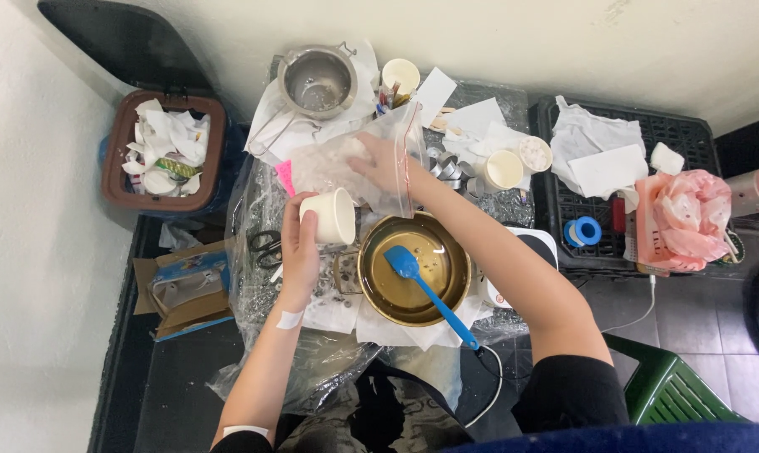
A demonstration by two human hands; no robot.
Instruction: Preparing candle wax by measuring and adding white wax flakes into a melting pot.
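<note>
My left hand [298, 248] holds a white paper cup [330, 215] tipped on its side, just left of a brass-coloured pot [379, 281]. My right hand [383, 164] reaches inside a clear zip bag [325, 168] of white flakes that lies behind the cup. A blue spatula [430, 294] rests in the pot, its handle sticking out toward me over the rim. The pot sits on white paper on a plastic-covered table.
A steel pot [317, 80] stands at the back, with paper cups [503, 169] and paper scraps to its right. Scissors [266, 247] lie left of my hand. A brown bin [116, 168] full of paper stands left; a black crate [690, 134] with cloths stands right.
</note>
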